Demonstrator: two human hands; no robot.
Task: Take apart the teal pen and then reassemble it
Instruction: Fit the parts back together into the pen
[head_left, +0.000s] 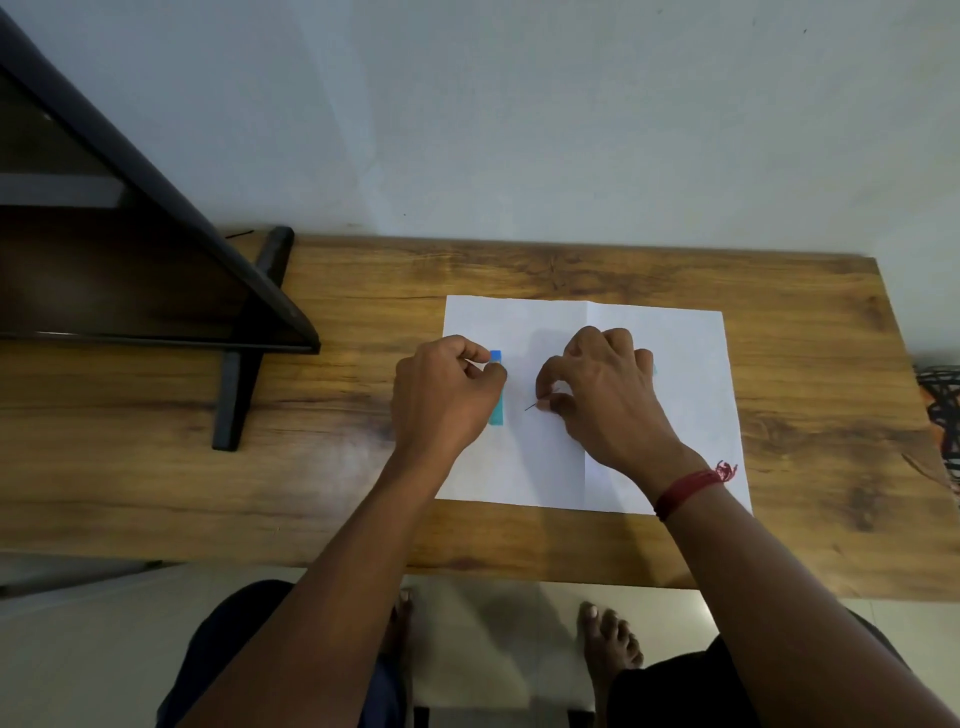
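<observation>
A teal pen barrel (496, 413) with a blue end (495, 356) lies upright along the left part of a white sheet of paper (685, 395). My left hand (441, 389) is closed over its middle, fingertips pinching near the blue end. My right hand (602, 389) is curled over the sheet's centre, its thumb and fingers pinching a thin dark refill tip (531, 406) that pokes out to the left. A small teal bit (654, 370) shows just past my right knuckles; what it is I cannot tell.
The sheet lies on a wooden table (363, 493) set against a pale wall. A black monitor and its stand foot (236, 395) occupy the table's left. A dark tangled object (943, 410) sits at the right edge. My bare feet show below the table's front edge.
</observation>
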